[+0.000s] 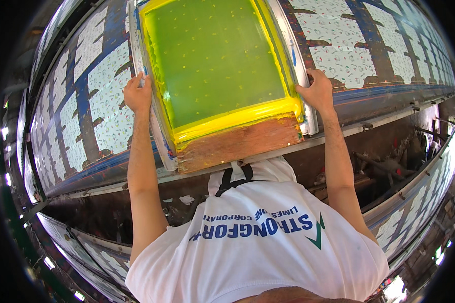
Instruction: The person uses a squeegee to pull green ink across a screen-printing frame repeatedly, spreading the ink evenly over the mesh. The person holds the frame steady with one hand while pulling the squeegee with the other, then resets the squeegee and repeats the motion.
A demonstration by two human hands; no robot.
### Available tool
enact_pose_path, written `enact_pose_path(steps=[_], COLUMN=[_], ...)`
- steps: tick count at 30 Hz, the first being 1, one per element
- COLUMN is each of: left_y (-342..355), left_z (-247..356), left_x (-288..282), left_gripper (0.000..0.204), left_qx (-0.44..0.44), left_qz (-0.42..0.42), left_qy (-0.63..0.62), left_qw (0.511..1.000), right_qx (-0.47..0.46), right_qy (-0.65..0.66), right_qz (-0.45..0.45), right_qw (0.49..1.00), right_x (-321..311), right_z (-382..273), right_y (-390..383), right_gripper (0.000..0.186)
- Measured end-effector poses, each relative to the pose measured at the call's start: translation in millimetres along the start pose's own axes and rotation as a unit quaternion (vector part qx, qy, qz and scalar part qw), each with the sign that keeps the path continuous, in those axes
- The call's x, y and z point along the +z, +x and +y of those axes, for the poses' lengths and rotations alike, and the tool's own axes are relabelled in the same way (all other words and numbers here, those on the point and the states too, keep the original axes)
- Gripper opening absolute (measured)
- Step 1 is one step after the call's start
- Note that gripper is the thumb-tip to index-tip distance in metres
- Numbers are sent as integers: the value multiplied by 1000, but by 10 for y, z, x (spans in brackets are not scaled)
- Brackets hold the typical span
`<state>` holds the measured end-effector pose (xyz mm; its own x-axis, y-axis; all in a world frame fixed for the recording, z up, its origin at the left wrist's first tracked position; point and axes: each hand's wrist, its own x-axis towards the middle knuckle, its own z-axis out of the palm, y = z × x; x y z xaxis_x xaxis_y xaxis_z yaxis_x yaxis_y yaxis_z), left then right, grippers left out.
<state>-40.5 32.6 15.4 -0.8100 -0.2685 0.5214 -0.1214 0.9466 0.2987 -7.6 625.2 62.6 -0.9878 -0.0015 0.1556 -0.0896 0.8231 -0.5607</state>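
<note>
A screen printing frame (304,70) lies on the long table in front of me, with white side rails and a bare wooden strip at its near end. Its green mesh (215,63) carries small pale marks, and thick yellow ink (237,117) lines the sides and near edge. My left hand (138,93) grips the left rail, fingertips over its top. On the opposite rail, my right hand (317,92) holds on with the thumb against the inner side and the fingers curled over the outside. Both arms are stretched forward.
Printed white fabric pieces (343,65) lie in rows on the dark table (369,103) at both sides of the frame. A metal rail (359,129) with small stops runs along the near edge. Behind me, another table (414,222) holds similar pieces, with a cluttered gap (384,166) between.
</note>
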Motion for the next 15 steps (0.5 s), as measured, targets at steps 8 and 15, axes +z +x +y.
enact_pose_path(steps=[8,15], left_y=[-13,-148], left_z=[-141,-303], left_x=[-2,66], left_gripper=[35,37], left_qx=[-28,-11], left_qz=[-34,-33], left_qy=[-16,-9], left_qw=[999,999], right_qx=[21,11], right_qy=[13,-26], right_qz=[-30,6], right_qw=[999,1000], right_x=[45,77], right_z=[-129,-445], right_y=[-43,-310], right_gripper=[56,62])
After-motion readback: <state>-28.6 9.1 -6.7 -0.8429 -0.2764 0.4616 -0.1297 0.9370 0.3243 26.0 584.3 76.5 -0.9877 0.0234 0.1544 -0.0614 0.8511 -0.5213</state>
